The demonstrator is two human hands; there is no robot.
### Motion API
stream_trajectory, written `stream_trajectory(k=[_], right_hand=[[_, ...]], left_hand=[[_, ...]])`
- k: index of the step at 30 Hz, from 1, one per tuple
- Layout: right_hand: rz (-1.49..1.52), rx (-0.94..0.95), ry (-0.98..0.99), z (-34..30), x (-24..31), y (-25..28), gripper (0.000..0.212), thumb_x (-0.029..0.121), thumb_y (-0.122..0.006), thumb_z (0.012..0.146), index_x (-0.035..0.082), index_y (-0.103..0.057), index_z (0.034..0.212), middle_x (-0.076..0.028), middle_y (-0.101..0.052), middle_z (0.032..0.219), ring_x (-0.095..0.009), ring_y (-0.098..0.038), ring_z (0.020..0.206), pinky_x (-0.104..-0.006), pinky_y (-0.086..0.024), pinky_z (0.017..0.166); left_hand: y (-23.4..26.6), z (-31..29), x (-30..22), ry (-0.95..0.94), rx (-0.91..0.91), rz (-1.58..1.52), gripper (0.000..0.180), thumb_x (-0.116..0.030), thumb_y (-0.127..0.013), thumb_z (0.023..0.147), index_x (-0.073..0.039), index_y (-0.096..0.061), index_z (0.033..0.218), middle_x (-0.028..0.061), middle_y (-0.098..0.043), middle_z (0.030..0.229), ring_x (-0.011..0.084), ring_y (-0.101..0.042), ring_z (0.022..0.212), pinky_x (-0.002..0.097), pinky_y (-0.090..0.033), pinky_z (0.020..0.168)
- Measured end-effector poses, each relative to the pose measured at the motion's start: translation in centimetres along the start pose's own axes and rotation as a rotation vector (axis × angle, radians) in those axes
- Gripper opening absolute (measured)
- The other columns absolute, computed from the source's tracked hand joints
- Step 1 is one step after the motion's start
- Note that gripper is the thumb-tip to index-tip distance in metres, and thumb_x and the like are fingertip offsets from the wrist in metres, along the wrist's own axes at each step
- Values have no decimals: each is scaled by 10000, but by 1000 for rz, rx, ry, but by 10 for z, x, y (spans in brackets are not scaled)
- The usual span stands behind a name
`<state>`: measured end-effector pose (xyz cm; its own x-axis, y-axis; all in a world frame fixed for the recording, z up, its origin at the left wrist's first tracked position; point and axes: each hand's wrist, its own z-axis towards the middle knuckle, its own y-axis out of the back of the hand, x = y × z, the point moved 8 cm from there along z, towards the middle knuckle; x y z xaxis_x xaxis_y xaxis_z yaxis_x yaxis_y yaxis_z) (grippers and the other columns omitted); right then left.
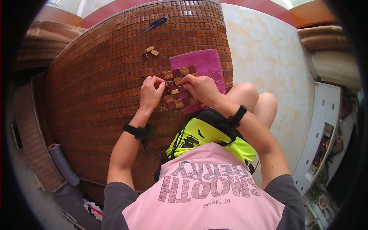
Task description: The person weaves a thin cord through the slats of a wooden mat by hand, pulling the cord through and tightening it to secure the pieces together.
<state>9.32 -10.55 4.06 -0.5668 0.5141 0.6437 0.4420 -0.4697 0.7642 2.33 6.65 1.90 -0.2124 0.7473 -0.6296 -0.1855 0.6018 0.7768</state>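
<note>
Two-tone wooden tiles, dark and light, make up a patch of tile matting on a magenta cloth. Pale thread loops over the tiles, and more trails across the cloth. My left hand is closed in a pinch at the patch's left side, with thread at its fingertips. From the right, my right hand reaches over the tiles, fingers pinched together. A thin, light-coloured sliver shows at its fingertips, too small to name. A loose light tile sits between the hands.
Under the cloth spreads a brown tile mat. Farther off lie several loose wooden tiles and small blue-handled snips. My bare knees are close on the right, beside the pale floor. A white cabinet stands at far right.
</note>
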Motion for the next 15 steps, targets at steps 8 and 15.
stream_trajectory(k=[8, 15], right_hand=[[110, 35, -27, 20, -4, -37, 231, 248, -705, 821, 113, -625, 991, -121, -698, 805, -326, -680, 768, -427, -535, 657], [27, 48, 12, 20, 6, -47, 295, 287, -746, 786, 115, -619, 990, -92, -690, 777, -305, -681, 756, -423, -525, 643]], left_hand=[[-8, -11, 46, 392, 48, -491, 163, -178, -653, 892, -16, -673, 901, 49, -684, 846, 123, -618, 764, 284, -493, 703], [-7, -9, 34, 360, 106, -868, 101, -111, -540, 967, -26, -590, 943, 79, -681, 929, 107, -610, 784, 249, -496, 729]])
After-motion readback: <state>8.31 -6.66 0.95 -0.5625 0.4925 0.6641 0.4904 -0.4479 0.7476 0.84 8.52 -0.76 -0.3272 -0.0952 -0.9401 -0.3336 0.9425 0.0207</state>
